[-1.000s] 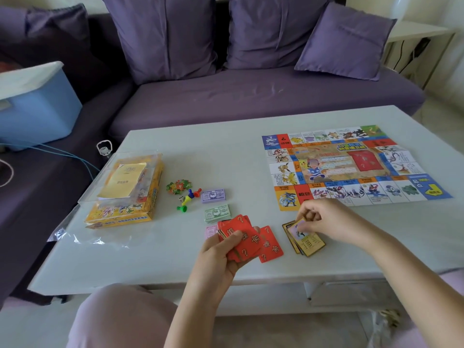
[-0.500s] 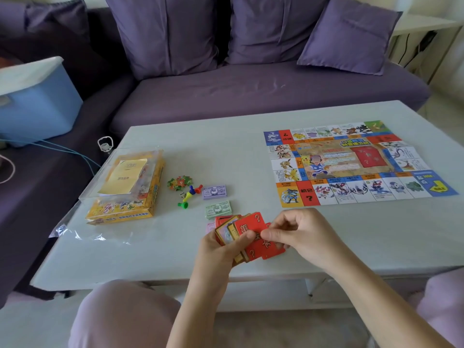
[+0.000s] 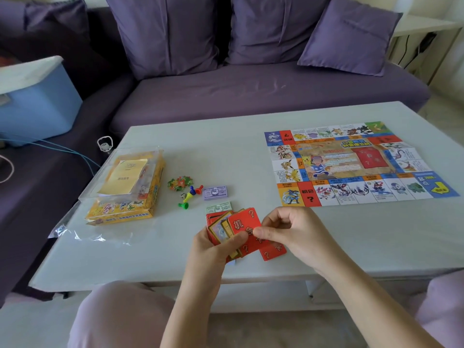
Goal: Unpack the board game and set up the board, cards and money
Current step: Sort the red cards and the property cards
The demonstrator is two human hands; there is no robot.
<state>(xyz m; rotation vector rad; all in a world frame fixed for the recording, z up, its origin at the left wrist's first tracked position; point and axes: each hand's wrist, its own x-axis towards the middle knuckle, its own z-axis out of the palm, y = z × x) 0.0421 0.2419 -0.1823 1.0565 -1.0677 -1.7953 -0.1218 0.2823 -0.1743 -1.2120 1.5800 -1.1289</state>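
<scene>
Fingers of the left hand (image 3: 216, 244) grip fanned cards (image 3: 227, 228) near the board (image 3: 351, 163); right hand (image 3: 293, 232) pinches a light, slippery red card (image 3: 244, 222) by its edge.

Cards (image 3: 244, 221) partly covered by left hand (image 3: 216, 252) and right hand (image 3: 293, 232); green notes (image 3: 218, 206) half hidden behind them. Board (image 3: 351, 159) print too small to read. Bin (image 3: 37, 106) cut by left edge.
</scene>
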